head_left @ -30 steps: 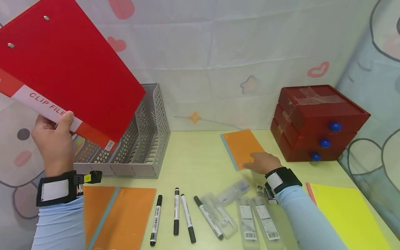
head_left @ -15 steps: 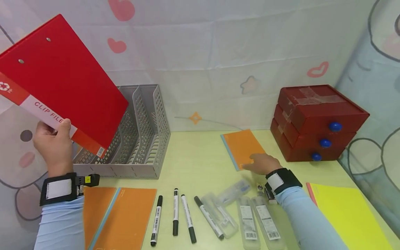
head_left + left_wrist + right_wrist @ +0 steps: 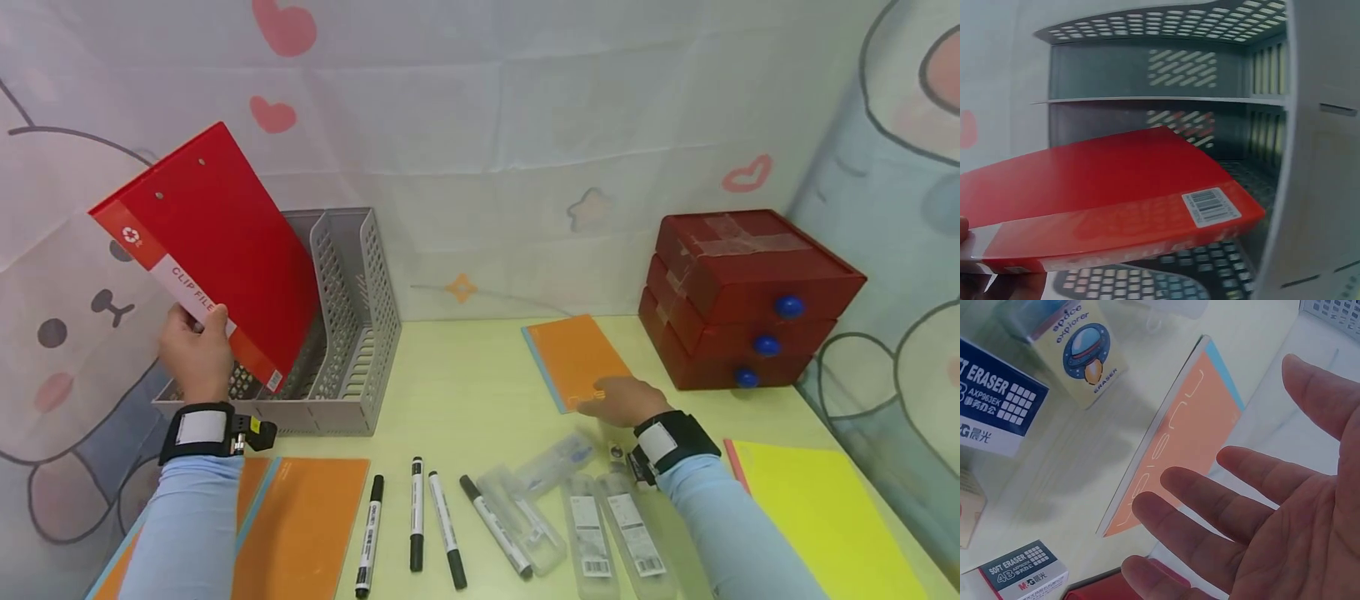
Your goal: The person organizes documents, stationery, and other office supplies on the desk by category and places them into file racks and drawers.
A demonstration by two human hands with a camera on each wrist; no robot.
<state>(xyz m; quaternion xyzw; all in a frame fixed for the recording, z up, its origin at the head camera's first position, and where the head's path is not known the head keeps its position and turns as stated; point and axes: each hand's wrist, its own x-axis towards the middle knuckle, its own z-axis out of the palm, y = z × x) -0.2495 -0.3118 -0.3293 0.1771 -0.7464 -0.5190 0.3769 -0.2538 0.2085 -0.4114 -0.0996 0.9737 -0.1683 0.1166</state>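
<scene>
1. Left sleeve (image 3: 180, 529), lower left of the head view: light blue, plain, close-fitting, with fine creases below the cuff.
2. Left wristband (image 3: 219, 447), above it: broad, black, with a white rectangular patch (image 3: 202, 427) on its upper face.
3. Left camera unit (image 3: 264, 437), at the wristband's right edge: small black housing, yellow label (image 3: 255, 425), and a small metallic-looking fitting beside the band.
4. Left hand (image 3: 197, 354), above the wristband: bare.
5. Right sleeve (image 3: 738, 529), lower right: matching light blue, mostly smooth.
6. Right wristband (image 3: 688, 433): black, with a white panel (image 3: 657, 443).
7. Right camera unit (image 3: 641, 468), at the wristband's lower left: dark, partly hidden.
8. Right hand (image 3: 626, 402), right of centre: bare; palm creases visible in the right wrist view.
</scene>
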